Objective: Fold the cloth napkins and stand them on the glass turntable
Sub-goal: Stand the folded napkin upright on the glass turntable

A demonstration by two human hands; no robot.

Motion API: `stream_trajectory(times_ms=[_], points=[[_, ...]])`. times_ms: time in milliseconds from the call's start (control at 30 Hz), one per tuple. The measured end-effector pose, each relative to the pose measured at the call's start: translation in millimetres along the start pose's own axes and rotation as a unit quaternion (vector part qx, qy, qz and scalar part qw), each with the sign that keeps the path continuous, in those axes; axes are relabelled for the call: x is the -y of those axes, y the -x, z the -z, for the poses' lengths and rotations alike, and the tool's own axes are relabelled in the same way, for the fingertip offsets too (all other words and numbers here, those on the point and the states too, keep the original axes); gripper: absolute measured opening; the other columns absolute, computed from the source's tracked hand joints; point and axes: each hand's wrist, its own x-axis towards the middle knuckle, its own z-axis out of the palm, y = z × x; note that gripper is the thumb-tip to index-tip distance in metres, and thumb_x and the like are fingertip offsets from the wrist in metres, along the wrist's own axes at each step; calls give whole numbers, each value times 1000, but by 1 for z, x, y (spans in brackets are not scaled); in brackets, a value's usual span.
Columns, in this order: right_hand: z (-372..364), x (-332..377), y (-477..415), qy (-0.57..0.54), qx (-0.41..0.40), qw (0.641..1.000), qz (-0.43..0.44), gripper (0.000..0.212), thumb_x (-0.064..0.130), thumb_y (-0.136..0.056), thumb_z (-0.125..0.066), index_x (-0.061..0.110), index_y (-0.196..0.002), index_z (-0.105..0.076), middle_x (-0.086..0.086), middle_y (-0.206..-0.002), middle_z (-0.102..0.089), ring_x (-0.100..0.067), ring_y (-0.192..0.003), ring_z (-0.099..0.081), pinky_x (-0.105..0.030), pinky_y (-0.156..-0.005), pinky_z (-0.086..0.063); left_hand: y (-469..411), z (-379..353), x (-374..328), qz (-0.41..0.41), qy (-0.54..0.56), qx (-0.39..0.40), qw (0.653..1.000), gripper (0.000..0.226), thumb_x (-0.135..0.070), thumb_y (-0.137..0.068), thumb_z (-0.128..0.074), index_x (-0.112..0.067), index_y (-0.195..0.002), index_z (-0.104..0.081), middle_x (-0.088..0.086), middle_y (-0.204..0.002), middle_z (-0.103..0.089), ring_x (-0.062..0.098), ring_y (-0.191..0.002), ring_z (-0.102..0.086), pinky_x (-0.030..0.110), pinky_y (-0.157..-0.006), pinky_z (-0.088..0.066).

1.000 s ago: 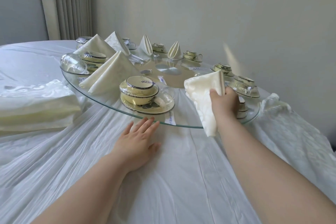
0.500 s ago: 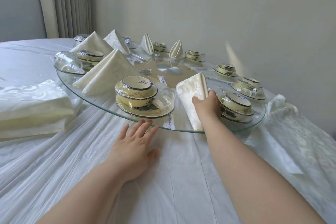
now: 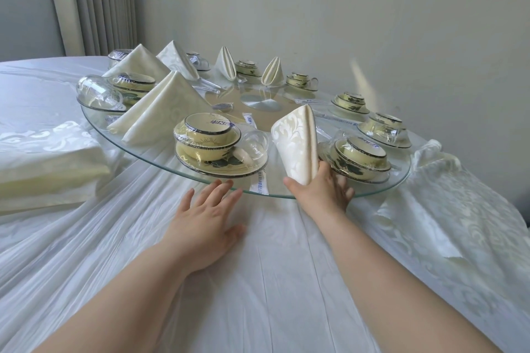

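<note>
Upright on the glass turntable (image 3: 275, 178), just inside the near rim: the folded napkin (image 3: 296, 146), set between the left bowl set (image 3: 209, 146) and the right bowl set (image 3: 358, 157), both wrapped in film, and very close to the right one. Held low at the base by the right hand (image 3: 321, 195), thumb on the near left corner, forefinger round the right side, the other fingers spread on the glass. Left hand (image 3: 206, 226) flat on the tablecloth (image 3: 258, 281), fingers straight, gripping nothing, tips at the edge of the glass. Likely light, soft and limp, stiffened only by its own folds, so easy to topple or splay, and probably prone to slide at the foot on bare glass. Best taken low, at the two bottom corners, never pinched at the peak, for fear of spreading the layers. Worth releasing slowly, minding the breakable crockery alongside and a glass top liable to turn under a push. Blue printing on the film over the bowls and on the paper packet (image 3: 259, 182) beside the napkin, too blurred to read; no brand to be made out. At the far left, a stack of flat napkins (image 3: 43, 157).
</note>
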Motion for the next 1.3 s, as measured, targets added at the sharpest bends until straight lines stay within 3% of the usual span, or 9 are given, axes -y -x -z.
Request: stream_trajectory(times_ms=[300,400,467,533,800,967,1133,1233,1300], points=[[37,27,-52,-53,-10,998,14,59,55,-84,-50,15,-128,-44,-6,-134,-46,-29,-126,-36,-36,-101,-28,-1,-1,0,-1,-1,-4,1000,60,-51,-95,-25,-33,-145,3,-13,-153,10,8,-141,12,33,-113,8],[43,39,-76,-57,-9,998,27,39,54,-83,-51,18,-98,-56,-4,-103,-59,-29,-106,-52,-33,-80,-41,-2,-1,1,-1,-8,-2,1000,68,-57,-83,-11,-35,-145,4,-15,-153,11,7,-141,12,32,-113,8],[43,47,-87,-45,-11,998,35,39,53,-84,-50,19,-67,-41,-1,-74,-49,-26,-83,-50,-28,-59,-34,-2,-1,2,0,-12,-6,1000,68,-58,-82,-10,-35,-144,5,-16,-152,13,6,-141,12,32,-113,8],[41,52,-93,-21,-8,999,35,45,53,-85,-46,20,-60,-29,-2,-75,-47,-24,-78,-47,-27,-59,-30,-2,-1,2,0,-10,-11,1000,64,-58,-87,-13,-35,-144,5,-16,-152,13,6,-141,12,32,-113,8],[31,56,-98,9,-19,999,44,44,48,-91,-39,16,-61,-33,-4,-74,-48,-26,-79,-44,-28,-67,-30,-1,-1,2,5,3,-8,1000,83,-59,-65,-6,-36,-145,4,-16,-153,11,6,-140,12,33,-113,8],[32,53,-95,50,-54,995,62,42,48,-93,-37,11,-86,-56,-12,-104,-61,-30,-100,-56,-28,-72,-32,-2,-1,2,4,1,-7,1000,81,-57,-68,-9,-36,-145,5,-16,-153,12,6,-140,13,33,-113,8],[31,48,-92,39,-59,996,54,49,58,-89,-33,21,-58,-24,-3,-77,-46,-26,-78,-43,-30,-68,-30,-2,-2,3,4,2,-6,1000,78,-60,-71,-8,-36,-145,4,-16,-153,10,6,-141,12,33,-113,8],[37,41,-80,2,-68,996,62,40,57,-90,-35,19,-76,-42,-1,-90,-54,-26,-89,-50,-31,-73,-32,-2,-2,4,7,-7,-6,1000,82,-67,-68,-4,-36,-145,3,-16,-153,9,6,-141,11,33,-113,7],[45,32,-66,-29,-70,995,64,38,52,-91,-39,17,-97,-51,-2,-107,-58,-26,-102,-52,-30,-76,-33,-1,0,2,8,-14,-3,1000,66,-63,-88,-15,-35,-145,4,-15,-153,10,7,-141,11,33,-113,7]])
